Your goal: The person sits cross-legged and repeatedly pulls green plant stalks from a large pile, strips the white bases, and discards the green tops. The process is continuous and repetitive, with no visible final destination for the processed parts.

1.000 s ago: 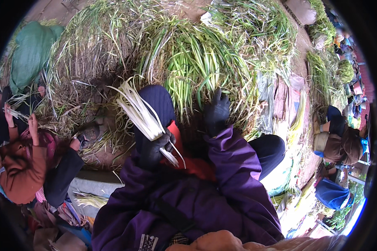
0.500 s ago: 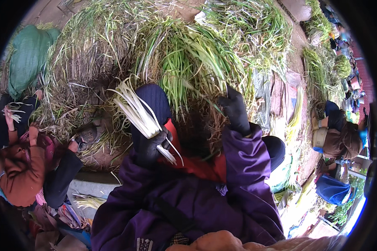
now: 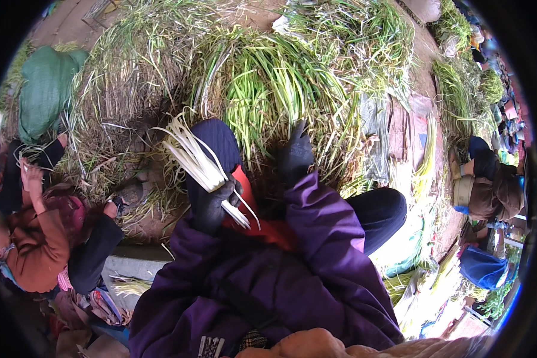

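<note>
My left hand (image 3: 216, 206), in a dark glove, is closed around a bunch of pale white-yellow stalks (image 3: 192, 156). Their thin tips fan out to the upper left over my knee, and the short ends poke out below the fist. My right hand (image 3: 296, 157), also gloved, reaches up to the near edge of a large heap of long green stalks (image 3: 268, 71). Its fingers stretch upward and touch the hanging leaves; nothing can be seen gripped in them.
At left sits a person in a brown top (image 3: 39, 247), near a green sack (image 3: 48, 95). Dry stalks (image 3: 125, 113) cover the ground at left. Flattened sacking (image 3: 400, 134) lies right of the heap. Other people (image 3: 498, 188) work at the far right.
My right hand has moved left and inward from the heap's right side to its middle front. The stalks it was pushing aside have settled back. My left hand keeps its bunch, almost unmoved.
</note>
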The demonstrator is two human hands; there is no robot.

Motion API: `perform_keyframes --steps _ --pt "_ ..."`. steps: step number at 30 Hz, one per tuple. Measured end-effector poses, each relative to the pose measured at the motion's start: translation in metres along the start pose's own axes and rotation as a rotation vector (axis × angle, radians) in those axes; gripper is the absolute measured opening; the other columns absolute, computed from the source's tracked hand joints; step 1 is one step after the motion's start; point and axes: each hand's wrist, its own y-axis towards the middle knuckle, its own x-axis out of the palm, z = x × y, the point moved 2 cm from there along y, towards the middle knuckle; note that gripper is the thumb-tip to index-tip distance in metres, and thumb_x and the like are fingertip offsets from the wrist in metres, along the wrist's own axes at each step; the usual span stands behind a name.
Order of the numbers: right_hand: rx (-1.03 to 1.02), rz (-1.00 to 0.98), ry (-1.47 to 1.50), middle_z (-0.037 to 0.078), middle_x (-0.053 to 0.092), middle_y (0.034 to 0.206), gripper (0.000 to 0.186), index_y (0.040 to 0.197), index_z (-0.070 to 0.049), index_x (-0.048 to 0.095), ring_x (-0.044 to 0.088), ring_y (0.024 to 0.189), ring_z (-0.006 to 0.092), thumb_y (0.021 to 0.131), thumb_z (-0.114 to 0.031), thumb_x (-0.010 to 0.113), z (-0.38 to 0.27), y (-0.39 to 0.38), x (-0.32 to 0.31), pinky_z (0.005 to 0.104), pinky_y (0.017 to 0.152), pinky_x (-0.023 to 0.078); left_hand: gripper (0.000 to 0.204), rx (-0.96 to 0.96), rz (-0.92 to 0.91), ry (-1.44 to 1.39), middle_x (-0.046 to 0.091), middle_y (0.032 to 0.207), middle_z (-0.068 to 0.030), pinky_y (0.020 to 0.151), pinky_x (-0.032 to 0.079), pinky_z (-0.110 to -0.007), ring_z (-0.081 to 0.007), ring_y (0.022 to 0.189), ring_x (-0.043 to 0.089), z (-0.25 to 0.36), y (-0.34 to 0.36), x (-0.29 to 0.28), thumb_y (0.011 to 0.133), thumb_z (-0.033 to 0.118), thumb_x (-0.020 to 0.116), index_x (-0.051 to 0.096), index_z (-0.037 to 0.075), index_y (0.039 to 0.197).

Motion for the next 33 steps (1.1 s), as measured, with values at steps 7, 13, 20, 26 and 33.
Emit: perform_keyframes --steps 7,13,20,26,33 --pt "0.143 -0.490 1.783 0.008 0.060 0.079 0.074 0.137 0.008 0.031 0.059 0.063 0.0187 0.074 -0.006 0.067 0.043 0.024 -0.046 0.0327 0.054 0.049 0.018 0.004 0.005 -0.012 0.058 0.082 -0.0101 0.055 0.044 -0.027 -0.0121 0.056 0.050 -0.001 -0.002 -0.002 0.090 0.020 0.062 0.054 0.006 0.098" --pt "-0.207 -0.285 1.239 0.008 0.062 0.102 0.051 0.125 0.007 0.050 0.057 0.083 0.0110 0.076 0.007 0.061 0.046 0.001 -0.163 0.0237 0.067 0.048 0.021 -0.006 -0.058 -0.085 0.059 0.084 -0.0112 0.057 0.046 -0.029 -0.0142 0.060 0.052 -0.005 -0.004 -0.012 0.089 0.021 0.063 0.055 0.006 0.102" --pt "0.094 -0.445 1.315 0.012 0.066 0.102 0.048 0.123 0.002 0.051 0.064 0.080 0.0227 0.078 0.000 0.068 0.031 -0.021 -0.099 0.0332 0.067 0.053 0.023 0.054 -0.032 0.022 0.060 0.086 -0.0105 0.065 0.049 -0.031 -0.0183 0.072 0.058 -0.007 -0.003 -0.012 0.088 0.024 0.065 0.055 0.006 0.100" --pt "-0.366 0.072 0.815 0.022 0.063 0.107 0.064 0.127 0.000 0.049 0.065 0.092 0.0358 0.070 -0.011 0.077 0.021 -0.040 -0.097 0.0394 0.076 0.052 0.026 0.062 0.023 0.062 0.061 0.093 -0.0123 0.074 0.053 -0.038 -0.0203 0.082 0.060 -0.002 -0.010 0.003 0.088 0.027 0.065 0.053 0.006 0.098" --pt "-0.018 -0.275 0.716 0.020 0.065 0.089 0.045 0.116 0.002 0.055 0.064 0.076 0.0277 0.077 -0.009 0.074 0.031 -0.048 -0.055 0.0364 0.067 0.050 0.024 0.000 -0.034 -0.044 0.055 0.086 -0.0088 0.063 0.047 -0.031 -0.0129 0.066 0.050 0.004 -0.013 0.016 0.091 0.026 0.062 0.051 0.007 0.101"
